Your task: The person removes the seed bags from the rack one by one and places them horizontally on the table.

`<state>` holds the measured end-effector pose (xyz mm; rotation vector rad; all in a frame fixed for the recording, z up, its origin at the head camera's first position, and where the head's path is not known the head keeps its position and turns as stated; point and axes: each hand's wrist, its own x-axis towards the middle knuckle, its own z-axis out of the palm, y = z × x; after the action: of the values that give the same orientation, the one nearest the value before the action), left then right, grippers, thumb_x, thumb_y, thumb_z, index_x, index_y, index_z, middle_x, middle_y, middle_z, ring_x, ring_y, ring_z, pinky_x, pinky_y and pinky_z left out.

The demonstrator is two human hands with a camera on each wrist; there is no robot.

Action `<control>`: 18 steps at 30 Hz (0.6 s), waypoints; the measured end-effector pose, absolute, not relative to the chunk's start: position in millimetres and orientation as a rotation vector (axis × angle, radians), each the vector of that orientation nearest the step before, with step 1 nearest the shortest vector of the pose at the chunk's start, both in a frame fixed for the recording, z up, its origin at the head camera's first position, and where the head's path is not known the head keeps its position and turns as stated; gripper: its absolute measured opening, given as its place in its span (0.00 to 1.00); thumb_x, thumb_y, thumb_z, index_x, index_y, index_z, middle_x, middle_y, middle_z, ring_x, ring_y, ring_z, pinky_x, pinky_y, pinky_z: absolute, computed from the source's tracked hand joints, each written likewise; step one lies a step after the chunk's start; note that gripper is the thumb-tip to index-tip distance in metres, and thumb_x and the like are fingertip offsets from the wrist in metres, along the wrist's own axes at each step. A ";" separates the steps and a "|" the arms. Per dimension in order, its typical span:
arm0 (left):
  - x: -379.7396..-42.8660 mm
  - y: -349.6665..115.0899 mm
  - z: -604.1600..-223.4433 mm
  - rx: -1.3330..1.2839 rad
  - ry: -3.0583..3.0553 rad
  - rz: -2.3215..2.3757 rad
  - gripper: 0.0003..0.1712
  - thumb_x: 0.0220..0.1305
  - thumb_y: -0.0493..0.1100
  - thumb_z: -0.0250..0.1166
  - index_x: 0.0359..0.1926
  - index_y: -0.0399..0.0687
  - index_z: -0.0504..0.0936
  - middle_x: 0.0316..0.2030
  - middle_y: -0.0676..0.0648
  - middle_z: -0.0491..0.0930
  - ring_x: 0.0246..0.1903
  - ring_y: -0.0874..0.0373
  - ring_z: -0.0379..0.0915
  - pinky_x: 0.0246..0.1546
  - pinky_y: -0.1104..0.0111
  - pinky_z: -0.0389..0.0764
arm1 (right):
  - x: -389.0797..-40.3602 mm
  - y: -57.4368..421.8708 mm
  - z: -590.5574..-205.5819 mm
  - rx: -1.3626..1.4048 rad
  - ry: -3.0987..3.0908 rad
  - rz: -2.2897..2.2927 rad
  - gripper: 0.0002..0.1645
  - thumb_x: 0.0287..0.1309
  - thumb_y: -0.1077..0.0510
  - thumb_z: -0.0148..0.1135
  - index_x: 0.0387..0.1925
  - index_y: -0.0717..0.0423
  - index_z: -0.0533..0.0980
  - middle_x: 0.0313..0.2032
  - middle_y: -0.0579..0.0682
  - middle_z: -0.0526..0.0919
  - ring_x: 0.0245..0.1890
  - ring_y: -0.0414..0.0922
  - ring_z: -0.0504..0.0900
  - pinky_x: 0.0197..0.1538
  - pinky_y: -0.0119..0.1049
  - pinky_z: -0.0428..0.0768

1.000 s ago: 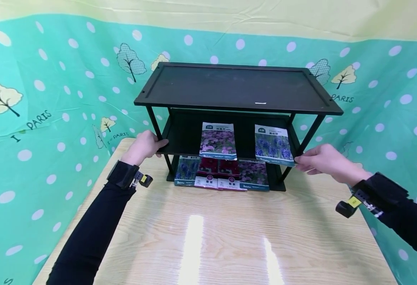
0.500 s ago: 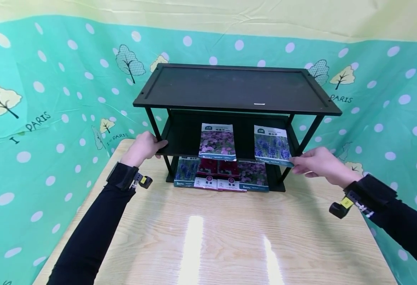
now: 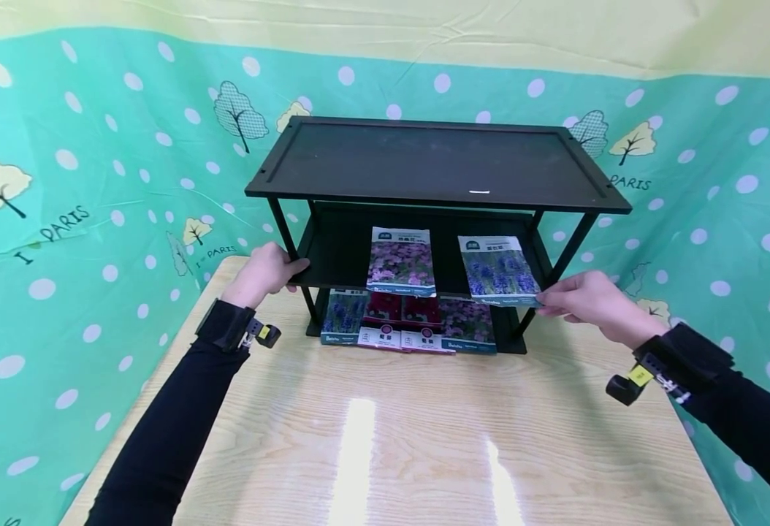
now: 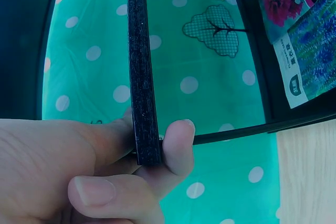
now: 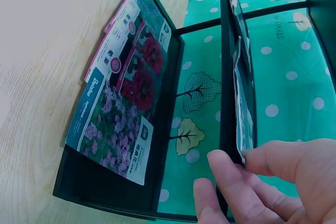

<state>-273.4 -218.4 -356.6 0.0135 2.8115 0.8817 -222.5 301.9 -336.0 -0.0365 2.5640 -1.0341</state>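
A black tiered rack [image 3: 444,164] stands on the table. My left hand [image 3: 263,274] grips the left front corner of its middle shelf [image 3: 335,252]; in the left wrist view the shelf's edge [image 4: 143,72] runs between thumb and fingers. With thumb and fingers, my right hand [image 3: 585,303] pinches the lower right corner of a seed packet [image 3: 500,270] picturing blue-purple flowers. That packet lies on the middle shelf, slightly turned, its lower edge jutting over the front. To its left, apart from it, lies a seed packet with pink flowers [image 3: 401,264].
On the bottom shelf lies a row of seed packets: a blue-flowered one [image 3: 344,321], two red-flowered ones [image 3: 381,332] and a pink-purple one [image 3: 467,321]. Polka-dot cloth [image 3: 707,153] hangs close behind and beside the rack. Bare wooden tabletop [image 3: 424,438] extends in front.
The blue-flowered packet on the middle shelf has slid left, its top end swinging left. My right hand has moved slightly left with it. My left hand keeps its place.
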 end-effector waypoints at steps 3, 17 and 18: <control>-273.2 -219.5 -356.2 0.007 2.807 0.882 0.25 0.79 0.52 0.56 0.41 0.33 0.87 0.20 0.48 0.86 0.13 0.59 0.66 0.20 0.66 0.63 | -221.8 302.0 -334.3 -0.036 2.560 -1.058 0.27 0.75 0.52 0.58 0.61 0.72 0.75 0.42 0.50 0.91 0.48 0.44 0.88 0.58 0.52 0.82; -271.7 -217.9 -354.8 0.008 2.807 0.876 0.26 0.79 0.52 0.56 0.39 0.33 0.88 0.20 0.49 0.86 0.13 0.59 0.66 0.21 0.66 0.63 | -212.3 307.4 -321.7 0.003 2.490 -1.199 0.29 0.79 0.54 0.49 0.66 0.75 0.66 0.43 0.46 0.89 0.42 0.35 0.85 0.46 0.29 0.83; -271.6 -217.9 -354.6 0.007 2.804 0.880 0.26 0.79 0.52 0.56 0.39 0.33 0.88 0.20 0.48 0.86 0.13 0.59 0.66 0.21 0.66 0.62 | -211.4 307.4 -320.7 0.004 2.490 -1.202 0.29 0.79 0.54 0.50 0.66 0.75 0.66 0.43 0.46 0.89 0.43 0.35 0.85 0.46 0.29 0.83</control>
<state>-271.6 -217.9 -354.6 0.0067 2.8039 0.8796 -211.4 307.4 -320.7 0.0035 2.4901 -1.2016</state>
